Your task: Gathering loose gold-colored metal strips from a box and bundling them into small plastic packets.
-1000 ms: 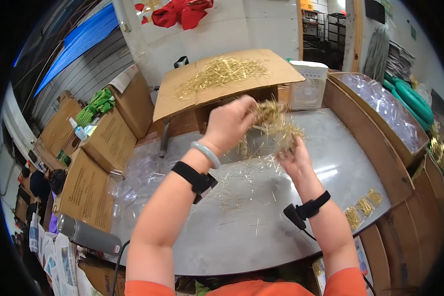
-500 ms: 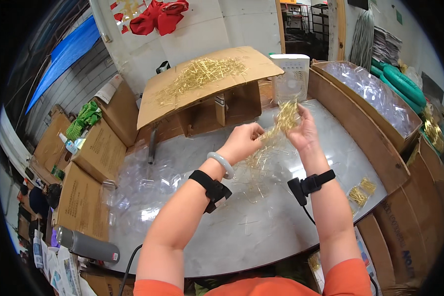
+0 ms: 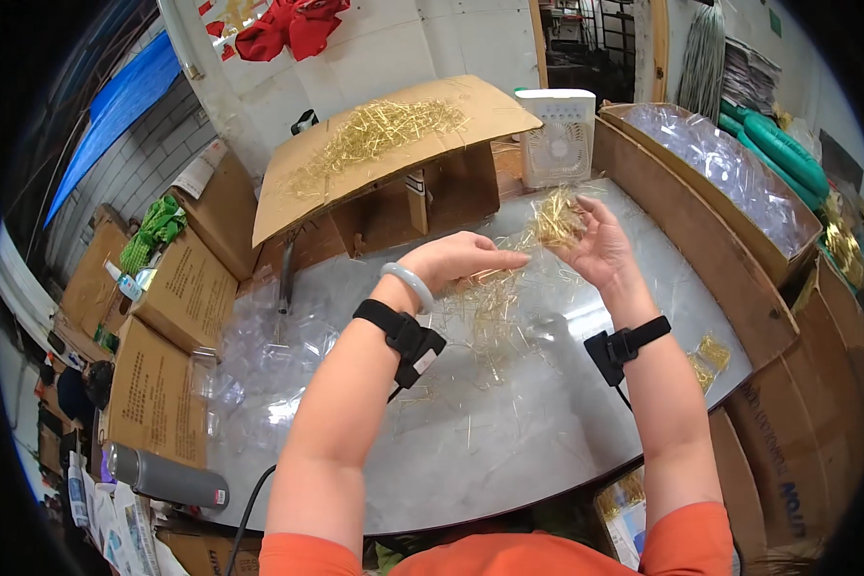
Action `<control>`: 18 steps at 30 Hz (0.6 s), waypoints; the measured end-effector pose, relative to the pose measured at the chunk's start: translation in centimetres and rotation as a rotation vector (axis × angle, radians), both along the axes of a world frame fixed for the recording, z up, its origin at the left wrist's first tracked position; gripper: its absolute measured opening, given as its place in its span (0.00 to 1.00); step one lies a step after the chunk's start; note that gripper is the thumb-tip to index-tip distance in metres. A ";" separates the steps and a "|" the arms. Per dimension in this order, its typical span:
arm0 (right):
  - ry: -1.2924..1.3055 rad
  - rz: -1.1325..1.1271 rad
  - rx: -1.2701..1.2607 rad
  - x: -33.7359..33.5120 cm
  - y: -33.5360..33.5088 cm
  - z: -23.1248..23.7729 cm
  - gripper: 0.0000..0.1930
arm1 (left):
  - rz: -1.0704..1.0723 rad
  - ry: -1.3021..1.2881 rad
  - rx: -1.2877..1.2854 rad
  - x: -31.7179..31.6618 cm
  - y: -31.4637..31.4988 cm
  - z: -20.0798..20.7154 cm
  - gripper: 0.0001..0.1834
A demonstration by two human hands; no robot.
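My right hand (image 3: 601, 252) is curled around a loose bunch of thin gold wire pins (image 3: 555, 219), held above the far middle of the grey table (image 3: 538, 432). To its left, my left hand (image 3: 459, 257) has its thumb and fingers pressed together, pointing at the bunch. Whether anything thin sits in that pinch is too small to tell. Beneath and between both hands, scattered gold pins (image 3: 490, 312) lie on the tabletop. A large heap of the same pins (image 3: 389, 132) rests on a slanted cardboard sheet (image 3: 288, 197) beyond my left hand.
A small white fan (image 3: 557, 144) stands at the back. Clear plastic pieces (image 3: 269, 350) cover the table's left side, near a grey bottle (image 3: 178, 477). Cardboard boxes (image 3: 158, 384) line the left. A long carton of clear plastic (image 3: 730, 173) borders the right, and small gold bundles (image 3: 708, 360) lie near that edge.
My left hand has drawn back left, away from the bunch. The bunch now sits more compactly in my right hand, which has shifted slightly right. The whole view has tilted a little.
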State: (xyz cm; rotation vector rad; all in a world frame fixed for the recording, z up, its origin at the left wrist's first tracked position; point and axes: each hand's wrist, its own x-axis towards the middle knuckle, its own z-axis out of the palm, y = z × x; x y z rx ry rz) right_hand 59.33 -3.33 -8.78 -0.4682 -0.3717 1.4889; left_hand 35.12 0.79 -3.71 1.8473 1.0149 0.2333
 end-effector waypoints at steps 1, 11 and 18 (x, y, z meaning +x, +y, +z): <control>0.001 -0.056 0.060 -0.1 -0.1 -0.1 0.21 | -0.050 0.061 0.015 -0.5 0.4 0.0 0.25; 0.116 -0.041 0.198 -1.6 -0.1 -1.5 0.17 | 0.095 -0.338 -0.214 -2.7 0.3 -0.7 0.43; 0.145 -0.060 0.208 -0.4 1.0 -2.0 0.15 | 0.074 -0.100 0.318 -1.7 0.2 -2.9 0.35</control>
